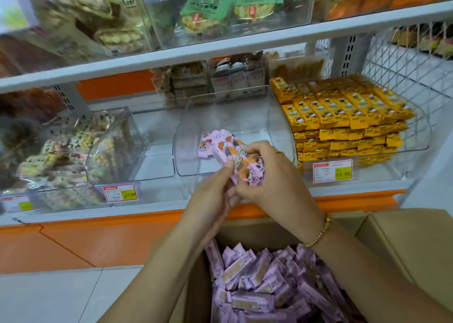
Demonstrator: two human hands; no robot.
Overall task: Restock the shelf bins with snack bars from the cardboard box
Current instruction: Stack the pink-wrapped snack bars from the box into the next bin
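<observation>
A bunch of pink bars (232, 151) sits between both hands at the open front of the middle clear bin (190, 124) on the lower shelf. Whether the bunch's far end touches the bin floor cannot be told. The left hand (215, 192) grips the bunch from below, its thumb pressed on the near end. The right hand (267, 173) curls its fingers over the top of the same bunch. A gold bracelet (321, 232) circles the right wrist.

Just below the hands stands the open box (416, 244), with many more pink bars (264, 286) lying loose in it. Right of the middle bin, yellow bars (343, 112) are stacked in neat rows above a price tag (332, 171). To the left, another bin (117, 148) holds mixed snacks.
</observation>
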